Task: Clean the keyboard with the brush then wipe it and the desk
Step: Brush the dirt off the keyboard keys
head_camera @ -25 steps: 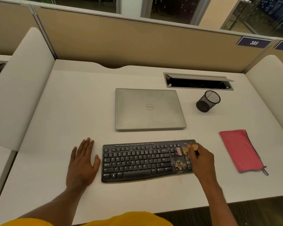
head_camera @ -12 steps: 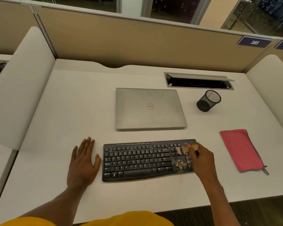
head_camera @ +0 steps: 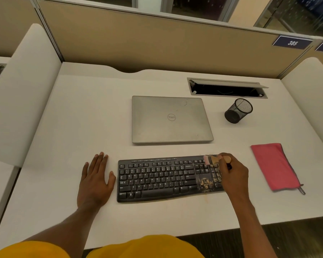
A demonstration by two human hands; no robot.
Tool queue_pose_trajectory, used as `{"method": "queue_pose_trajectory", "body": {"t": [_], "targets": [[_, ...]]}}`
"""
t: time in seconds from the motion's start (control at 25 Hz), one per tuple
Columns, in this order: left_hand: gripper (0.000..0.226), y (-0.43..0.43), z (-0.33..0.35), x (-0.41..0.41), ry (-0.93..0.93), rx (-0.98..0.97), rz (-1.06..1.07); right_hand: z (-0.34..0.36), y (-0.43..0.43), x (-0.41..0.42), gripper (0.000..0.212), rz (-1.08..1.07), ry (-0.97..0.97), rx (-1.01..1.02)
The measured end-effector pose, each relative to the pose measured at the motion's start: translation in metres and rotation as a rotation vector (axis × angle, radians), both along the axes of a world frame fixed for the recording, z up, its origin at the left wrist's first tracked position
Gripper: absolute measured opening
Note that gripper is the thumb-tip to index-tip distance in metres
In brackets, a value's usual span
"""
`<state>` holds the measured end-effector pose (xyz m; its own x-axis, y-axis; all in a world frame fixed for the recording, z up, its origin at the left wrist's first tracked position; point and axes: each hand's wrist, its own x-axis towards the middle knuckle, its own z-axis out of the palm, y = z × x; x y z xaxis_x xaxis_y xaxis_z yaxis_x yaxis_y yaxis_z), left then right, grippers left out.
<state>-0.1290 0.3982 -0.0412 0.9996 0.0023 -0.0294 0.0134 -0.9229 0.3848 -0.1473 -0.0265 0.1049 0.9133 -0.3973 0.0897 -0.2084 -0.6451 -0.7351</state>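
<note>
A black keyboard (head_camera: 160, 178) lies near the front of the white desk (head_camera: 82, 118), with brownish dirt on its right keys. My right hand (head_camera: 233, 175) grips a small brush (head_camera: 212, 160) with a wooden handle and pale bristles, held over the keyboard's top right corner. Flat on the desk, fingers straight, my left hand (head_camera: 95, 180) rests just left of the keyboard, thumb close to its edge. A folded pink cloth (head_camera: 273, 165) lies to the right of the keyboard.
A closed silver laptop (head_camera: 171, 120) sits behind the keyboard. A black mesh pen cup (head_camera: 238, 110) stands to its right, before an open cable hatch (head_camera: 227, 88). White side dividers and a tan back panel enclose the desk.
The brush in my right hand has shifted slightly toward the keyboard's top edge. My left hand stays flat in the same place.
</note>
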Motion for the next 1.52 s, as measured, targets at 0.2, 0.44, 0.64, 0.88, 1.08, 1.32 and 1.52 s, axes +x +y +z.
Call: {"method": "queue_pose_trajectory", "body": {"t": [0.2,0.44,0.64,0.88,1.08,1.32,1.52], "targets": [[0.074,0.000,0.001,-0.001,-0.007,-0.006,-0.002,-0.013,-0.004,-0.003,0.019,0.052,0.076,-0.045],[0.074,0.000,0.001,-0.001,0.003,-0.005,0.001,-0.008,-0.004,-0.001,0.027,0.113,0.144,-0.102],[0.075,0.000,0.001,-0.001,0.001,-0.011,0.003,-0.010,-0.001,-0.002,0.018,0.096,0.094,-0.075],[0.075,0.001,0.000,-0.001,0.010,-0.006,0.002,-0.007,-0.003,-0.007,0.022,0.075,0.141,-0.078],[0.075,0.001,0.000,-0.001,0.011,-0.009,0.001,-0.007,0.002,-0.007,0.017,0.024,0.111,-0.060],[0.075,0.001,0.001,0.000,0.010,0.006,-0.002,-0.007,0.000,-0.006,0.024,0.035,0.109,-0.080],[0.074,0.001,0.000,0.000,0.007,0.009,0.001,-0.010,-0.001,-0.004,0.018,0.023,0.100,-0.063]]}}
